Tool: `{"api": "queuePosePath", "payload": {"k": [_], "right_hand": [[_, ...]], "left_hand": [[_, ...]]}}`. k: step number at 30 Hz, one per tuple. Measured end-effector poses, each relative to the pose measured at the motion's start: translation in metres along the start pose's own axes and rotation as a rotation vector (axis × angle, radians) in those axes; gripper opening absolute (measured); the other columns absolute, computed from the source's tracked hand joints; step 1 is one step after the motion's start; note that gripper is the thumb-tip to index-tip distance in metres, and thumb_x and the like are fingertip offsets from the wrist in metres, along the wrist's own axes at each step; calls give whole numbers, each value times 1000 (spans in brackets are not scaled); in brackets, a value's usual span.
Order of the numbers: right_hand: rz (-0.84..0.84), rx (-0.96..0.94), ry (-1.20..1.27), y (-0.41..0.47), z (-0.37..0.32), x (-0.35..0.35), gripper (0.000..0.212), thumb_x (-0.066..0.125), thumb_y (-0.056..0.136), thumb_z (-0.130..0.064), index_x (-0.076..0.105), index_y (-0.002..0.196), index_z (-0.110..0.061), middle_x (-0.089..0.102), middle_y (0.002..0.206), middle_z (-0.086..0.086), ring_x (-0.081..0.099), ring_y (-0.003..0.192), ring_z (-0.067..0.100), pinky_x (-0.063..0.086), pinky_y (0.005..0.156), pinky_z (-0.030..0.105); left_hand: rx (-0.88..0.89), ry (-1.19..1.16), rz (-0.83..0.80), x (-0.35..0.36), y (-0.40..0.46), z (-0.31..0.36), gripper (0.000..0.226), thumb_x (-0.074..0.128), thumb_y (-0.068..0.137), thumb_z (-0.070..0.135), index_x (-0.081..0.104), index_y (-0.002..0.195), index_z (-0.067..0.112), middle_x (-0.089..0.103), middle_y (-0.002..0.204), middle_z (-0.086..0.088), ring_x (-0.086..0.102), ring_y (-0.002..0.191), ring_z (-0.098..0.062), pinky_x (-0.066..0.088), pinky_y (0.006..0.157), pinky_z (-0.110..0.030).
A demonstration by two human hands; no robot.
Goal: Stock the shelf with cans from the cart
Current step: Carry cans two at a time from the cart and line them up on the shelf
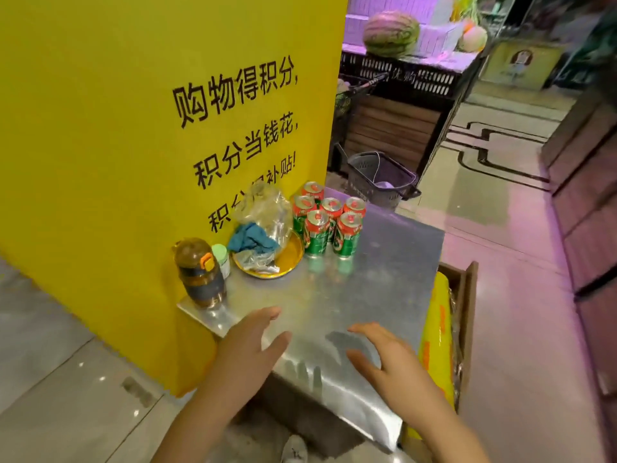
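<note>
Bright indoor light with a pink-purple cast at right; soft glare and hand shadows on the shiny metal desk (384,279); edges bend, distant background blurred

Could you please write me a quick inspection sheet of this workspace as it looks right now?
Surface: metal table top, bare at the near end.
Job's things: six green-and-red cans upright, clustered at the far end.
Clutter: brown bottle, small green-capped jar, yellow dish holding a teal cloth and plastic wrap.
Grippers: left hand and right hand open, empty, above the near end.
Cables: nothing seen.
Surroundings: yellow sign wall, basket on the floor, watermelon behind.
</note>
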State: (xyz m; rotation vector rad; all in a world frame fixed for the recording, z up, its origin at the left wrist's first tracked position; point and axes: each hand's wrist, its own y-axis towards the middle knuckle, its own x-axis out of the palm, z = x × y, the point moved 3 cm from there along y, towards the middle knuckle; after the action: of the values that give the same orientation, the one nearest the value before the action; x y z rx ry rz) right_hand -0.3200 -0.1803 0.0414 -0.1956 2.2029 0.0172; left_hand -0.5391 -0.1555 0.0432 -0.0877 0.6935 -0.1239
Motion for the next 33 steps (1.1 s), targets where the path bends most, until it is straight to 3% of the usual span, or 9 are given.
{"api": "queuePosePath", "payload": {"k": [5, 9, 16, 21, 26, 29, 33], "right_hand": [[16, 47, 27, 75, 20, -7, 35, 56, 92, -34, 53, 126, -25, 55, 128, -10, 49, 120, 9, 35, 96, 17], [25, 150, 56, 108, 43, -16, 36, 58, 91, -29, 54, 127, -25, 56, 127, -8, 51, 118, 9, 31, 85, 11], [31, 295, 105, 167, 84, -20, 43, 61, 88, -32, 52, 128, -20, 57, 129, -1, 52, 117, 17, 34, 84, 18], [109, 465, 343, 216, 103, -12, 68, 71, 82, -27, 37, 140, -15, 47, 140, 5, 45, 127, 21, 39, 97, 29], [157, 527, 478, 262, 110, 0, 92, 77, 76, -28, 21, 147, -12, 32, 151, 5, 35, 136, 24, 35, 106, 36], [215, 521, 525, 281, 112, 6, 77, 80, 73, -27, 35, 134, -15, 45, 138, -1, 45, 127, 18, 38, 96, 28], [297, 496, 556, 294, 111, 12, 64, 81, 69, -22, 38, 115, -34, 55, 111, -9, 55, 102, 9, 41, 83, 23]], "left_hand": [[-8, 8, -22, -1, 80, -1, 41, 60, 89, 31, 51, 129, 27, 53, 124, 15, 48, 116, -4, 36, 94, -20], [32, 16, -71, 11, 124, 10, 43, 59, 91, 26, 48, 132, 27, 49, 117, 19, 45, 110, 3, 31, 88, -14], [-13, -3, -159, 40, 196, 14, 47, 58, 91, 31, 47, 135, 20, 51, 133, 7, 47, 122, -8, 33, 92, -17], [-56, -43, -138, 56, 251, 16, 42, 65, 86, 28, 49, 125, 21, 54, 109, 8, 52, 99, -10, 37, 77, -19], [-122, -77, -43, 72, 296, 10, 77, 77, 73, 34, 36, 138, 22, 46, 138, 3, 44, 126, -16, 40, 105, -38], [-126, -97, 11, 83, 306, 7, 80, 80, 70, 35, 38, 136, 21, 49, 136, 3, 46, 125, -16, 42, 105, -40], [-138, -126, 101, 92, 311, 2, 68, 82, 67, 35, 47, 124, 22, 57, 121, 5, 53, 112, -12, 44, 93, -26]]}}
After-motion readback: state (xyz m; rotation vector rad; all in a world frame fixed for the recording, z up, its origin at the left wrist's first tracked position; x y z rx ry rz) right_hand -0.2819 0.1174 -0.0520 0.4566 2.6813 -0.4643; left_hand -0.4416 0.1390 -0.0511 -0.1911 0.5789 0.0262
